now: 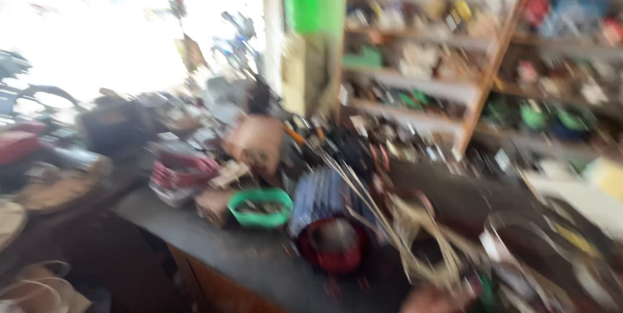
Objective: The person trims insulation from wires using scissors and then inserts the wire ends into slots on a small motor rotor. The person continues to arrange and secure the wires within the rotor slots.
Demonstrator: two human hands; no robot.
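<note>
I see a green bowl [261, 207] beside a blue ribbed motor [322, 197] with a red end [333, 246], on a dark grey worktop [214, 238], all blurred.

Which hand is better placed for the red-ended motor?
Can't settle: neither hand shows in this blurred view. Slight lean left: the motor sits mid-frame, tangled wires crowd its right, and the bench top shows front-left.

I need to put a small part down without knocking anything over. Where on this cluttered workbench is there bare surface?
The frame is blurred, but the dark bench top looks bare along its near edge, in front of the green bowl and left of the finned motor. Behind the bowl, around the red tray, and the whole right side is crowded. No hands show.
</note>
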